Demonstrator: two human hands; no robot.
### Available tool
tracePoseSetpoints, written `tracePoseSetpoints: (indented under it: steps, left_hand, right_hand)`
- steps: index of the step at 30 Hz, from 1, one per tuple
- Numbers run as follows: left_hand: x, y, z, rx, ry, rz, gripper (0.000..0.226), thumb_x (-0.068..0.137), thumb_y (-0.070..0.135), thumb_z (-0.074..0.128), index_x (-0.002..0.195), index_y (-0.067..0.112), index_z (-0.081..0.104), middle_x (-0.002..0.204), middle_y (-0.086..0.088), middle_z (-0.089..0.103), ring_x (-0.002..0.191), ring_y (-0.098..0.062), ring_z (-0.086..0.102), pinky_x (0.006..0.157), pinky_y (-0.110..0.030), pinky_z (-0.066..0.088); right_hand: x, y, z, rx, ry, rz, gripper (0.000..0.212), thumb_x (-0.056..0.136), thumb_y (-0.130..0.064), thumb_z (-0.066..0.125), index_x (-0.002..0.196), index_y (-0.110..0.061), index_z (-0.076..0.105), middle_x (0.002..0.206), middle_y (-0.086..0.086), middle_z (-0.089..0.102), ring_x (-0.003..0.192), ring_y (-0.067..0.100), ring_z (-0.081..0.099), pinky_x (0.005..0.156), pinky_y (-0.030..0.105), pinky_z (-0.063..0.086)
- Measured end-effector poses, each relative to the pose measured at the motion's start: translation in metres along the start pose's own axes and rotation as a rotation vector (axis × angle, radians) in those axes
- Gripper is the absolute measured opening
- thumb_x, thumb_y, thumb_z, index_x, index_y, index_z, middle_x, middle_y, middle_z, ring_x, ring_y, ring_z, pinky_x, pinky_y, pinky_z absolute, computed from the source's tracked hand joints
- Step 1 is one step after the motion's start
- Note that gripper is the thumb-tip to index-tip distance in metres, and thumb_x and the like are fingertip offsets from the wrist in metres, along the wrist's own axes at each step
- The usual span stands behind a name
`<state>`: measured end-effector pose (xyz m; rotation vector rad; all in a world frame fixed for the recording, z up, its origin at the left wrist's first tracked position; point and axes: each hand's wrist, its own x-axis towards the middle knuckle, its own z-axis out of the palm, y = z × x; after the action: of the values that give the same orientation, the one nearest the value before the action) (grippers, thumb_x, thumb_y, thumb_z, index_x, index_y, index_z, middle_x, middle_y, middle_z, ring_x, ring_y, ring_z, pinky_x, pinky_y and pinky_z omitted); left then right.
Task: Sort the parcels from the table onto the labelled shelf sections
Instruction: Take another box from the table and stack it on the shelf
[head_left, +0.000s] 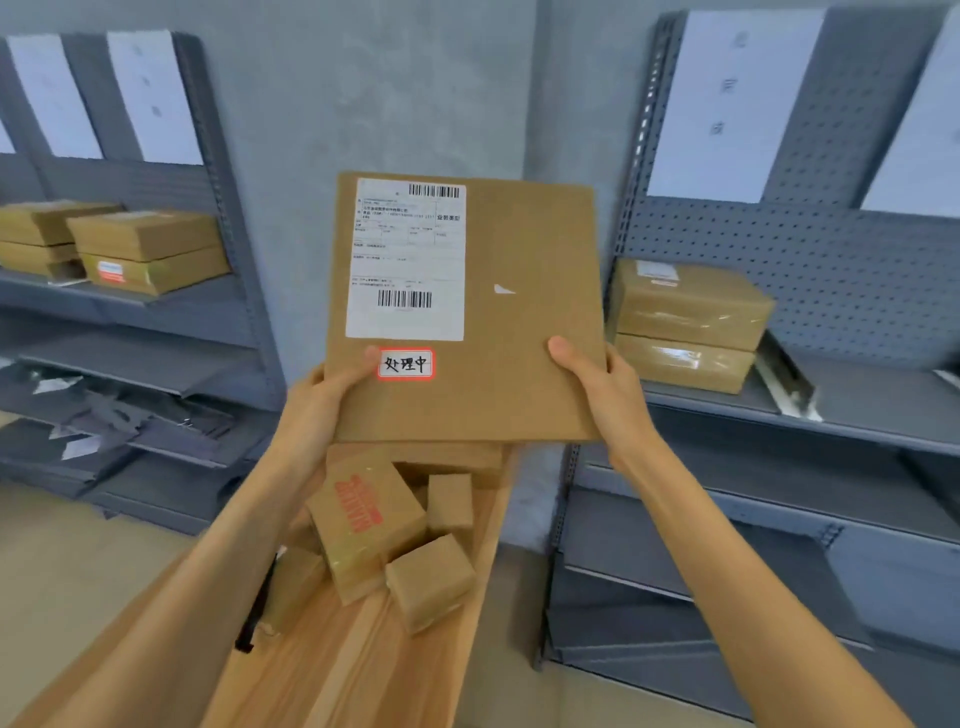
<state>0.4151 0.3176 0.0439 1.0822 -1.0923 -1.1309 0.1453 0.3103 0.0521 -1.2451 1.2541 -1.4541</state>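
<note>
Right now I am at the reading step: I hold the flat parcel (462, 312) up in front of me, above the tabletop (332, 670), its face turned toward me. My left hand (327, 395) grips the lower left edge, thumb on the front just beside the small red-bordered tag (405, 364); my right hand (597, 384) grips the lower right edge, thumb on the cardboard. A white shipping label (408, 260) covers the upper left of the face. More small boxes (395, 535) lie heaped on the tabletop below. Stacked parcels sit on the left shelf (156, 306) and on the right shelf (857, 410), each under white paper signs (727, 104) too blurred to read. Next, I judge, I must match the tag to a sign, turn toward that shelf and set the parcel down flat.
</note>
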Motion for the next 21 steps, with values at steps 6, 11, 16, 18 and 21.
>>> tracePoseSetpoints:
  steps: [6,11,16,18,21]
  left_hand:
    - [0.028,0.015,0.156,-0.060,-0.167,-0.003,0.065,0.063,0.053,0.078,0.116,0.017,0.066,0.102,-0.001,0.074,0.095,-0.020,0.071,0.078,-0.033,0.056]
    - [0.031,0.031,0.281,-0.083,-0.305,0.051,0.067,0.055,0.056,0.077,0.110,0.018,0.068,0.101,0.002,0.074,0.092,-0.014,0.070,0.082,-0.034,0.053]
    - [0.019,0.035,0.382,-0.116,-0.477,0.063,0.022,0.077,0.045,0.071,0.091,0.028,0.075,0.093,0.006,0.076,0.078,-0.009,0.072,0.062,-0.025,0.056]
    - [0.013,0.036,0.417,-0.108,-0.506,0.063,0.027,0.076,0.047,0.072,0.096,0.029,0.074,0.096,0.005,0.075,0.085,-0.013,0.072,0.070,-0.030,0.058]
    - [0.002,0.037,0.464,-0.121,-0.561,0.065,0.034,0.071,0.051,0.074,0.097,0.029,0.072,0.093,0.007,0.075,0.085,-0.012,0.072,0.076,-0.036,0.055]
  right_hand:
    - [0.010,-0.046,-0.145,-0.067,0.178,-0.034,0.041,0.071,-0.058,0.073,0.101,-0.032,0.061,0.100,-0.016,0.070,0.088,0.002,0.067,0.070,0.020,0.049]
    - [0.007,-0.081,-0.260,-0.121,0.313,-0.050,0.053,0.069,-0.061,0.073,0.107,-0.025,0.062,0.103,-0.010,0.071,0.091,0.009,0.068,0.072,0.024,0.052]
    - [-0.009,-0.106,-0.350,-0.212,0.440,-0.067,0.068,0.070,-0.065,0.071,0.118,-0.018,0.060,0.107,-0.003,0.070,0.095,0.016,0.068,0.083,0.033,0.054]
    - [-0.018,-0.113,-0.381,-0.228,0.482,-0.081,0.069,0.069,-0.066,0.071,0.118,-0.019,0.060,0.107,-0.003,0.070,0.095,0.017,0.068,0.086,0.035,0.055]
    - [-0.032,-0.118,-0.422,-0.229,0.548,-0.098,0.056,0.067,-0.067,0.071,0.103,-0.025,0.061,0.098,-0.007,0.071,0.082,0.009,0.070,0.067,0.022,0.055]
